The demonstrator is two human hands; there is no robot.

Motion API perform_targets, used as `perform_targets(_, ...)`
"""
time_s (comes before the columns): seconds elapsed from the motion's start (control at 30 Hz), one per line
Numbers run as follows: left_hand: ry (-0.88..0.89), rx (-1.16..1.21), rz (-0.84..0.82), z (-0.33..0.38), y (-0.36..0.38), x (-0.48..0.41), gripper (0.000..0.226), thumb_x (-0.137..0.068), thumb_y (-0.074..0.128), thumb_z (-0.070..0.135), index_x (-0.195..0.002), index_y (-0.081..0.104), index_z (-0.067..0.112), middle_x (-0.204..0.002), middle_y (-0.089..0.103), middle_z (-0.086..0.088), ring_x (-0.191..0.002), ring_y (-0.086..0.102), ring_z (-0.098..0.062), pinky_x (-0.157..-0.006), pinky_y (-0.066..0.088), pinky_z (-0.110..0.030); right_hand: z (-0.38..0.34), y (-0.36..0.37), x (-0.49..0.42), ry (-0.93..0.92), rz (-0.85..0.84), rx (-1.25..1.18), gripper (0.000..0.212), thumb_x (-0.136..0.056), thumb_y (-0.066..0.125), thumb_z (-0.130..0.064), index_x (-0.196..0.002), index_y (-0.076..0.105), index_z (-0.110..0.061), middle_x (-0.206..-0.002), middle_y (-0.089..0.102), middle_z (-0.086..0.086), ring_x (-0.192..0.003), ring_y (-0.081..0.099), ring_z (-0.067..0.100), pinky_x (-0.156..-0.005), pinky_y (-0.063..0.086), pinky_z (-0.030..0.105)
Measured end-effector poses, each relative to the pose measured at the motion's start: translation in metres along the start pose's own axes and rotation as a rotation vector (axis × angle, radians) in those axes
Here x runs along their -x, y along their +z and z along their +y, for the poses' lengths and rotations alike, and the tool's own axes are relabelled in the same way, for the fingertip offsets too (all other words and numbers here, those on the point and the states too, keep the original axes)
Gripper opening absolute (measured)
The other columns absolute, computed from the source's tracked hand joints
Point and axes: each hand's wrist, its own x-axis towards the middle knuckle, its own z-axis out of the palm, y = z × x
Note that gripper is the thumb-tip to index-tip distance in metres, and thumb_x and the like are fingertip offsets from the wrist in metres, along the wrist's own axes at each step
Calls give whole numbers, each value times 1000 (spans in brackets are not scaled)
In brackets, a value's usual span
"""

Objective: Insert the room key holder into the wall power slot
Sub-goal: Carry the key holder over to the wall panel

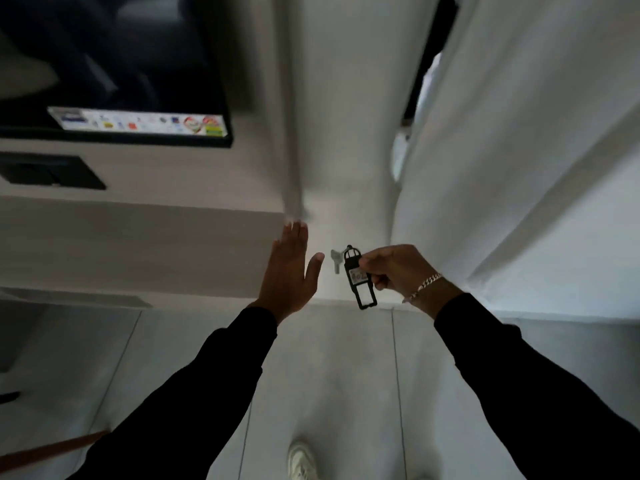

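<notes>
My right hand (398,270) pinches a flat black room key holder (360,282) by its upper part; the holder hangs upright with a small label on it and an open frame at its lower end. A silver key (336,259) dangles from its top ring on the left. My left hand (289,271) is held flat beside it, fingers together and thumb out, holding nothing, a short gap from the key. No wall power slot can be made out in this dim, blurred view.
A wall-mounted dark TV (114,74) with a sticker strip hangs at upper left, a black box (52,171) below it. A white wall corner (294,133) runs ahead; a white door or panel (519,168) stands right. A pale tiled floor and my white shoe (302,459) lie below.
</notes>
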Motion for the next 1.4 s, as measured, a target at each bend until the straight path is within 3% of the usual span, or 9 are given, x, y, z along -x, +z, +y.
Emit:
perform_targets(0.17,233,106,74,127,11,-19,81,-99,13,63,-156,16,5,-167,12,-10,-156,0,-21,-127,2,-41,-1,-106,70,-150,-20,97,15,-83,65,-5,-92,71,5,-69,63,12,-51,52,11,-52,48,22)
perform_targets(0.43,519,150,121,330,60,-62,70,-101,28,46,-156,16,3,-167,13,-13,-156,1,-25,-127,4,-48,1,-288,156,-303,120,101,12,-83,65,-5,-92,70,1,-69,60,11,-47,52,7,-52,46,22)
perform_targets(0.57,607,197,120,401,95,-81,68,-101,29,42,-156,17,5,-167,14,-12,-156,1,-23,-127,3,-44,6,-365,178,-348,207,115,14,-83,65,-5,-94,70,2,-76,63,15,-48,52,6,-51,47,20)
perform_targets(0.77,725,268,68,497,157,-123,67,-101,31,41,-155,19,5,-167,16,-11,-156,3,-23,-127,6,-48,13,-475,185,-389,347,81,7,-84,64,-5,-85,71,-8,-84,65,21,-67,54,24,-55,49,23)
perform_targets(0.9,855,289,69,558,197,-163,64,-102,32,38,-155,19,4,-166,17,-14,-156,3,-24,-127,8,-54,15,-546,182,-429,437,113,12,-84,64,-6,-79,70,-15,-80,65,19,-58,54,18,-52,48,19)
perform_targets(0.97,893,306,76,593,216,-187,64,-103,31,38,-156,18,4,-167,16,-13,-156,1,-22,-128,4,-49,16,-584,177,-443,474,109,15,-84,64,-5,-77,70,-16,-79,65,17,-61,54,21,-55,50,23)
perform_targets(1.03,929,330,92,629,232,-208,63,-103,31,36,-155,18,3,-167,15,-14,-156,0,-23,-128,1,-43,16,-620,172,-447,521,82,15,-84,64,-4,-77,70,-16,-78,65,17,-64,55,24,-58,51,26)
perform_targets(1.23,1063,393,68,748,290,-261,63,-103,31,35,-154,19,1,-166,16,-17,-156,2,-27,-127,2,-45,12,-729,169,-468,658,89,17,-84,63,-1,-77,69,-15,-79,66,20,-62,56,29,-53,51,22)
perform_targets(1.4,1104,453,51,837,343,-283,63,-102,32,34,-154,20,0,-166,17,-17,-156,3,-28,-127,3,-46,23,-825,173,-473,740,64,8,-83,63,0,-87,69,-2,-79,67,17,-69,59,30,-51,52,17)
